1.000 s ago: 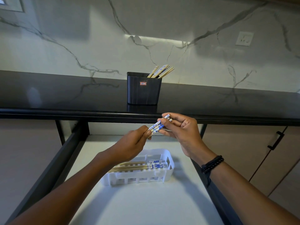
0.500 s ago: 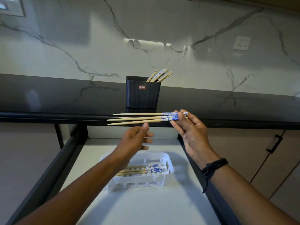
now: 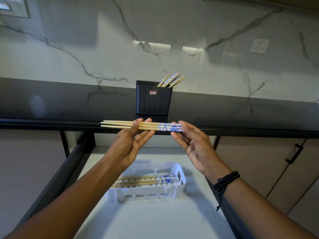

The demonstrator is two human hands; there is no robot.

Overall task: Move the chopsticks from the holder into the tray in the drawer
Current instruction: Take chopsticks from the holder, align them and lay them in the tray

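Three wooden chopsticks [image 3: 151, 127] with blue-and-white patterned ends lie level across both my hands, in front of the counter edge. My left hand [image 3: 128, 145] pinches their plain middle part. My right hand [image 3: 193, 144] holds the patterned ends. Below them a white slotted tray [image 3: 180, 171] sits in the open drawer, with several chopsticks [image 3: 146, 180] lying in it. The black holder [image 3: 153, 100] stands on the counter behind, with a few chopsticks [image 3: 172, 80] leaning out at its right corner.
The glossy black countertop [image 3: 69, 100] runs across the view below a marbled wall. The drawer's dark side rails [image 3: 57, 173] flank its white floor [image 3: 155, 218]. Cabinet doors with a black handle [image 3: 293, 153] are at the right.
The chopsticks were turned from pointing toward me to level and sideways. My left hand, off them half a second ago, now grips their middle, and the three sticks lie closer together.
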